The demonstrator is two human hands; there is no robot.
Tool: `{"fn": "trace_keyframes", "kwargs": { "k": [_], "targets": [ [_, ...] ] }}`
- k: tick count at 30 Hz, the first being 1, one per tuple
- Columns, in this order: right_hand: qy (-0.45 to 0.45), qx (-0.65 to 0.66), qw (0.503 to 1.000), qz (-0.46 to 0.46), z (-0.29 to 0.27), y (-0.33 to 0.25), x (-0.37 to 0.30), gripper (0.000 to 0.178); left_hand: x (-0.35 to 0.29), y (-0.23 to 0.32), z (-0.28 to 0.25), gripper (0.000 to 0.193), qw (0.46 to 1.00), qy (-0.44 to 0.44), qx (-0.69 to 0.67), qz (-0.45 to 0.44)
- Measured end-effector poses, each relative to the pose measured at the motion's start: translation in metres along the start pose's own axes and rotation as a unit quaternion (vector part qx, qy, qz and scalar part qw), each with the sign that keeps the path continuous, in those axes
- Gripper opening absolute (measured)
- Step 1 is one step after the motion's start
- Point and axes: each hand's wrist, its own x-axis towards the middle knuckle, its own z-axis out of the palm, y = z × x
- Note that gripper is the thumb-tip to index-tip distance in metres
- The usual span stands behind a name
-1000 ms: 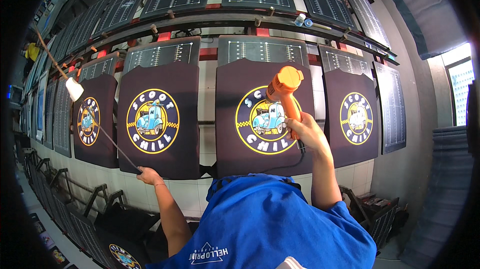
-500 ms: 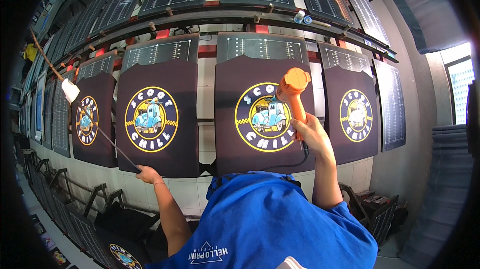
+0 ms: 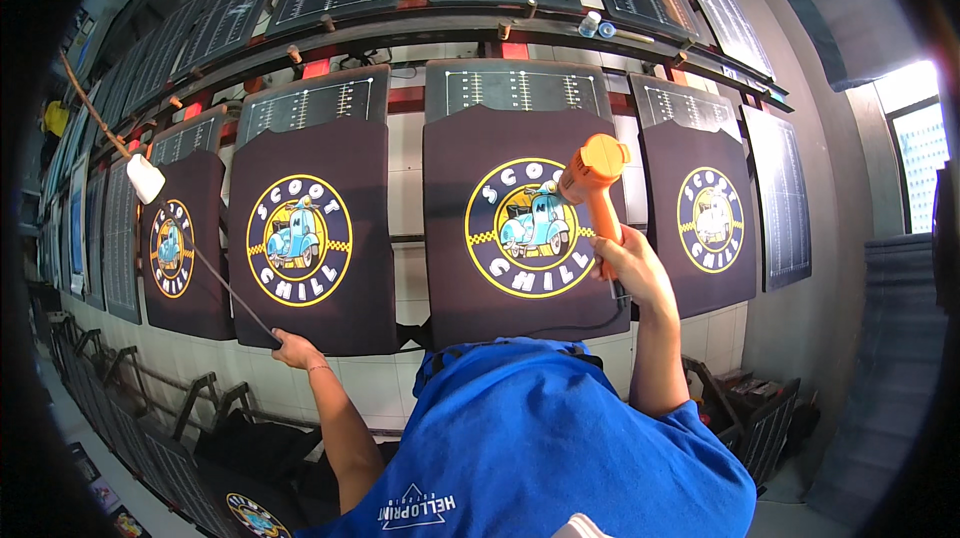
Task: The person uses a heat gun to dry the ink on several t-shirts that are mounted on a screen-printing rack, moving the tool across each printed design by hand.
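My right hand (image 3: 635, 263) is closed round the handle of an orange hair dryer (image 3: 595, 170), held above a dark printed T-shirt (image 3: 470, 313) with a round scooter design. Its dark cord (image 3: 575, 329) trails left along the shirt's lower edge. My left hand (image 3: 298, 348) grips the near end of a thin dark rod (image 3: 235, 290). The rod slants up and left across the neighbouring T-shirt (image 3: 320, 323) towards a white piece (image 3: 146, 179) and a brown stick (image 3: 92, 108); how these join is unclear.
More printed T-shirts lie on boards at the far left (image 3: 190, 313) and right (image 3: 715, 288). Behind them runs a dark rail (image 3: 440, 26) with pegs, a small clear bottle (image 3: 590, 24) and a blue tape roll (image 3: 607, 30). A grey curtain (image 3: 880, 358) hangs at right.
The hair dryer and my right hand have shifted slightly right. My left hand keeps its grip on the rod, and the white piece sits a little further right.
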Motion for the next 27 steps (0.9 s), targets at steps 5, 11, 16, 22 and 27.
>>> {"fn": "trace_keyframes", "kwargs": {
  "k": [5, 11, 16, 22, 27],
  "targets": [
    [-0.014, 0.051, 0.999, 0.011, -0.003, 0.005, -0.007, 0.02, -0.003, 0.002, -0.001, 0.072, 1.0, -0.003, -0.004, 0.001],
    [-0.023, 0.039, 0.999, 0.008, -0.004, 0.007, -0.008, 0.021, 0.001, -0.001, 0.0, 0.072, 1.0, -0.008, -0.015, 0.007],
    [-0.032, 0.057, 0.996, 0.055, -0.006, -0.001, -0.017, 0.022, 0.004, -0.004, 0.001, 0.07, 1.0, -0.002, -0.01, 0.004],
    [-0.03, 0.042, 0.998, 0.047, -0.006, 0.005, -0.028, 0.025, 0.0, -0.002, 0.001, 0.07, 1.0, 0.005, 0.002, 0.001],
    [0.009, 0.016, 0.999, 0.026, -0.003, 0.014, -0.039, 0.023, 0.005, -0.006, 0.002, 0.069, 1.0, 0.005, 0.006, 0.012]
  ]
}}
